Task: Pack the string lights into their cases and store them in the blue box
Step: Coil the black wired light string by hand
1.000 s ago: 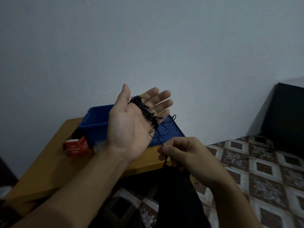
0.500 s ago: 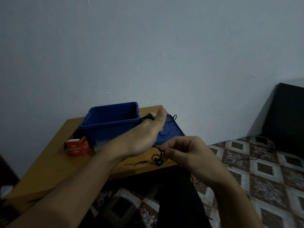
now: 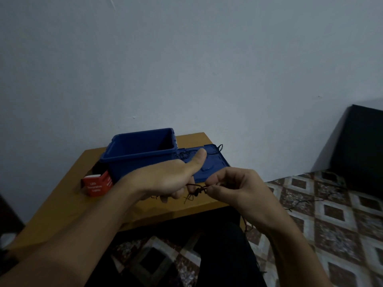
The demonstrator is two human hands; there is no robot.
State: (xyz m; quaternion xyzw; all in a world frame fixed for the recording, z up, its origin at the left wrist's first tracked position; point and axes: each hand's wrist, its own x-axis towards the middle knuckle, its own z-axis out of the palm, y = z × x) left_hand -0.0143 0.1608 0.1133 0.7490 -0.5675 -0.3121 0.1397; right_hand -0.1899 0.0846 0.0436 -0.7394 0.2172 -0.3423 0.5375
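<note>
The dark string lights (image 3: 194,191) run in a small tangle between my two hands above the table's front edge. My left hand (image 3: 170,179) is turned palm down with the thumb stretched out, and its fingers curl under round the string. My right hand (image 3: 234,187) pinches the string between thumb and fingertips just to the right. The open blue box (image 3: 141,154) stands behind my left hand, and its blue lid (image 3: 209,166) lies flat beside it with a bit of dark string on it. A red light case (image 3: 96,184) stands left of the box.
Everything sits on a small wooden table (image 3: 66,204) against a pale wall. More dark string (image 3: 300,201) trails over the patterned tile floor at the right. A black block (image 3: 360,150) stands in the right corner. My dark-clothed legs are below the table edge.
My left hand, raised palm up with string wound round it a second ago, has turned palm down and dropped in front of the box. My right hand stayed low, still pinching the string.
</note>
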